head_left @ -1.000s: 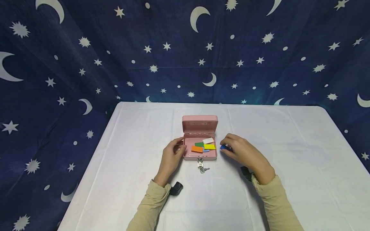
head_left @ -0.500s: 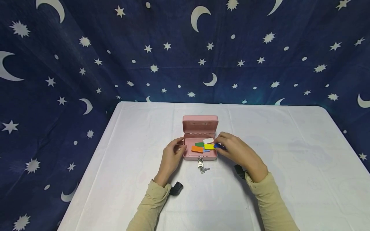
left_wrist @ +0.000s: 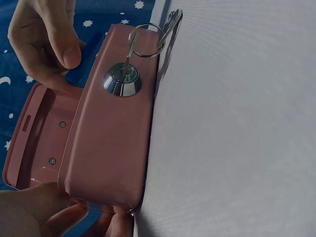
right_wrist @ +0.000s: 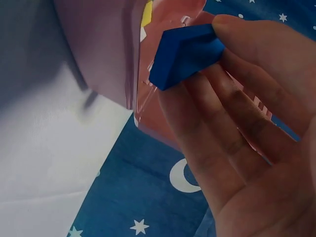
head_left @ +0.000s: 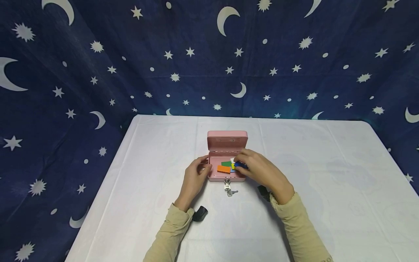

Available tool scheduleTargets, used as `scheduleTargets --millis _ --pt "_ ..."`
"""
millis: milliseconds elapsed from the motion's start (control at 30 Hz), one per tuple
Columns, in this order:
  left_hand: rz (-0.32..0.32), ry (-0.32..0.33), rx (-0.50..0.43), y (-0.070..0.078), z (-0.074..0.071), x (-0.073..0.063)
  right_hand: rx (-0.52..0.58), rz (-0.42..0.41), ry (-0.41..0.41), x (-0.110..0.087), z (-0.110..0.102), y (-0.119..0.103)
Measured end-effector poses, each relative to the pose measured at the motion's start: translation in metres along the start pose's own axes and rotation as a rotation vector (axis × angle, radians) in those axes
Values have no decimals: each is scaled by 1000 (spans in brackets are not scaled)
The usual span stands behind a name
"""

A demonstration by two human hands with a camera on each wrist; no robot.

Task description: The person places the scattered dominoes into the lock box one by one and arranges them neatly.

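A pink metal cash box (head_left: 226, 179) stands with its lid (head_left: 227, 141) raised. My left hand (head_left: 192, 178) holds its left side, thumb at the rim and fingers along the wall. Over the right part of the box, my right hand (head_left: 262, 169) pinches a dark blue block (right_wrist: 185, 54) between thumb and fingers. Inside lie an orange block (head_left: 224, 169), a green block (head_left: 226, 163), a light blue block (head_left: 232, 171), a yellow block (head_left: 233, 166) and a white block (head_left: 232, 160). The right hand partly covers the yellow and white ones.
A key sits in the box's front lock (left_wrist: 122, 79), with a ring (left_wrist: 146, 40) and second key hanging from it. The box stands on a white-covered table (head_left: 147, 153). A dark blue cloth (head_left: 196, 36) with moons and stars hangs behind.
My right hand has moved left with the dark blue block, from beside the box to over its right part. The left hand has stayed at the box's left side.
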State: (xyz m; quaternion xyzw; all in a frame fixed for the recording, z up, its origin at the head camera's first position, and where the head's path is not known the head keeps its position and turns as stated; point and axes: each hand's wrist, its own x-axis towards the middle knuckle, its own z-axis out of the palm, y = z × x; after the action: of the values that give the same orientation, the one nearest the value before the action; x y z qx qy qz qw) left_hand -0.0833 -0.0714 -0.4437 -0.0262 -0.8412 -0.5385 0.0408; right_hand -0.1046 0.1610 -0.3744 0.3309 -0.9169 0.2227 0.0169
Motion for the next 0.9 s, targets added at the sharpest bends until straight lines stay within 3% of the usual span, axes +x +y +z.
scheduleTargets --millis 900 --pt "-9 -2 -9 2 0 0 -27 -26 -43 4 24 2"
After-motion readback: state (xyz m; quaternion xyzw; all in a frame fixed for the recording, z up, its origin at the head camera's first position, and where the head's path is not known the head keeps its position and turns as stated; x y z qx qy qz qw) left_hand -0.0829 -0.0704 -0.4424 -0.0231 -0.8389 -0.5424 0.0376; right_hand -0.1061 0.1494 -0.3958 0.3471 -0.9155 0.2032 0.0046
